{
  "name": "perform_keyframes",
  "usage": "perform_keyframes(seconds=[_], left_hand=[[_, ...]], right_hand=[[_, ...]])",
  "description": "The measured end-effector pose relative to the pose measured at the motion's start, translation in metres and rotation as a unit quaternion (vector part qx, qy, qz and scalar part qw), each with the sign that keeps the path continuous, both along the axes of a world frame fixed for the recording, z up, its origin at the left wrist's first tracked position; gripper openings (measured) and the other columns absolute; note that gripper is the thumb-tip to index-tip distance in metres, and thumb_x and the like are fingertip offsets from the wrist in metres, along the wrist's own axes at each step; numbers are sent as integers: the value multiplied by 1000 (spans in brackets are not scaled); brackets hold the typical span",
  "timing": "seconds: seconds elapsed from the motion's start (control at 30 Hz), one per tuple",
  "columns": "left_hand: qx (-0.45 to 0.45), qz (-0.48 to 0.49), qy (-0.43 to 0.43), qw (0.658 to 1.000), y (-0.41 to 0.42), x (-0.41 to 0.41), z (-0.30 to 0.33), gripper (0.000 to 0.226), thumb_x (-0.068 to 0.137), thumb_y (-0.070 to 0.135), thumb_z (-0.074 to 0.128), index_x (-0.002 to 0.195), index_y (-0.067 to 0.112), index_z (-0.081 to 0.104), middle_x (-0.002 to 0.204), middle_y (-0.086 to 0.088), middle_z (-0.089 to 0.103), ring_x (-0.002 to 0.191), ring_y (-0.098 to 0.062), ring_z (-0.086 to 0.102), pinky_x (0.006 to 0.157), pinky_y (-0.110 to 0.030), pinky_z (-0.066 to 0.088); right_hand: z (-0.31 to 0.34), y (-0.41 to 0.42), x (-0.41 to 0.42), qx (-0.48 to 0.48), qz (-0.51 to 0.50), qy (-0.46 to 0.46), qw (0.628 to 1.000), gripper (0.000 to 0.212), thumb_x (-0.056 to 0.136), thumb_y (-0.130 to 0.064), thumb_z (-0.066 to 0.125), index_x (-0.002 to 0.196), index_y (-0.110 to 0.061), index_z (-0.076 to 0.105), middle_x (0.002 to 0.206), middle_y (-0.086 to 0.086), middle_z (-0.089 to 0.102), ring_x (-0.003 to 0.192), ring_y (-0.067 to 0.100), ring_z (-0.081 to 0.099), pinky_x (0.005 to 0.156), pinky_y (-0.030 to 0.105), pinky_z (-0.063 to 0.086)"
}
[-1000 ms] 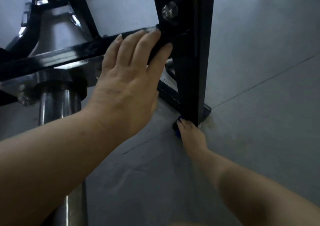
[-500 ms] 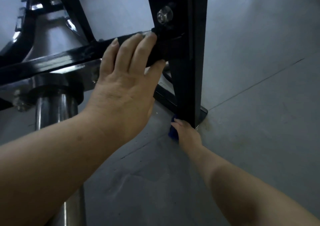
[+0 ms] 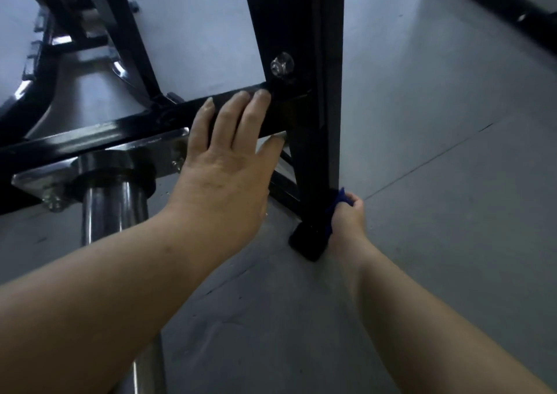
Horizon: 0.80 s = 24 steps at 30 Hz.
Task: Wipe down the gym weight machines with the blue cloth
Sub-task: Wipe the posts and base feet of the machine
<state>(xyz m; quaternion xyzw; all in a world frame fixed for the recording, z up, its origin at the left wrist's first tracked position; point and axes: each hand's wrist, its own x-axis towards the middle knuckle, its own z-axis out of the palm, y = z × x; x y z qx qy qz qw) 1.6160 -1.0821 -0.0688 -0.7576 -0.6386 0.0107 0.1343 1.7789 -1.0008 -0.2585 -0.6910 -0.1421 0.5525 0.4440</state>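
A black steel weight machine frame fills the upper left, with an upright post (image 3: pixel 313 116) standing on a foot plate (image 3: pixel 307 243) on the floor. My left hand (image 3: pixel 223 164) lies on the horizontal black crossbar (image 3: pixel 120 128), fingers over its top and thumb under it. My right hand (image 3: pixel 346 218) is low at the right side of the post's base and grips the blue cloth (image 3: pixel 339 202), which presses against the post. Most of the cloth is hidden in my fist.
A chrome cylinder (image 3: pixel 111 206) hangs from a metal plate under the crossbar, left of my left arm. Grey floor with a thin seam (image 3: pixel 428 161) spreads to the right. Another dark machine base (image 3: pixel 512 4) lies at the top right.
My right hand with the cloth has shifted from the front left of the post's base round to its right side and a little up. My left hand stays on the crossbar.
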Motion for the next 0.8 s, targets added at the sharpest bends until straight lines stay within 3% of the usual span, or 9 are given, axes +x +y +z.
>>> perform_keyframes(seconds=[0.07,0.2,0.3,0.4,0.47,0.57,0.63,0.73,0.8], left_hand=[[-2,1,-6,1000,2,0,2,72,72,28,72,139,23,47,157,-14,3,144,-34,2,118,-52,-1],[-12,-9,-2,1000,3,-1,12,53,75,29,67,125,21,55,157,-15,10,144,-34,12,118,-52,11],[31,-50,-50,997,5,-6,24,36,71,23,69,106,14,67,143,-14,43,130,-35,40,105,-48,36],[-2,-55,-106,993,9,-10,45,41,88,29,56,128,26,58,144,2,41,129,-22,42,102,-34,41],[-55,-43,-157,985,13,-16,62,47,93,35,52,140,34,44,146,11,38,131,-14,40,104,-29,38],[-127,-48,-207,969,22,-27,81,54,94,37,55,145,38,36,140,13,45,123,-12,48,98,-26,41],[-153,-39,-262,952,32,-28,93,61,93,35,57,148,35,31,140,9,48,124,-13,50,102,-30,41],[-95,-17,-372,923,51,-23,116,76,92,31,61,153,26,15,146,1,44,129,-17,48,108,-33,39],[-62,-8,-435,898,63,-16,131,82,90,30,62,154,23,11,148,-4,42,130,-21,48,107,-37,41]], right_hand=[[25,-15,0,74,41,-31,996,41,91,1,39,119,-25,53,103,4,59,86,20,58,73,35,50],[45,-18,-5,18,44,-16,999,39,94,0,35,123,-20,52,96,9,58,73,25,54,52,27,43],[92,-5,-20,176,70,-92,978,43,89,5,41,123,-20,51,115,11,60,100,24,58,72,23,48],[130,-9,-29,322,98,-138,931,41,92,0,49,127,-22,49,128,2,55,115,14,54,94,18,45],[135,-13,-28,311,101,-140,935,37,95,-5,51,126,-26,49,129,2,56,117,16,54,103,31,45],[161,-3,-33,254,92,-122,955,32,92,-5,46,114,-29,50,117,7,62,106,24,60,100,47,48],[199,9,-41,316,92,-151,932,36,90,0,45,113,-27,50,112,4,63,102,21,61,95,40,51],[252,13,-52,442,99,-189,871,41,92,1,46,120,-28,48,119,0,60,105,13,59,89,22,49],[255,9,-58,468,101,-192,857,41,93,2,45,126,-24,47,124,0,58,108,12,57,88,17,48]])
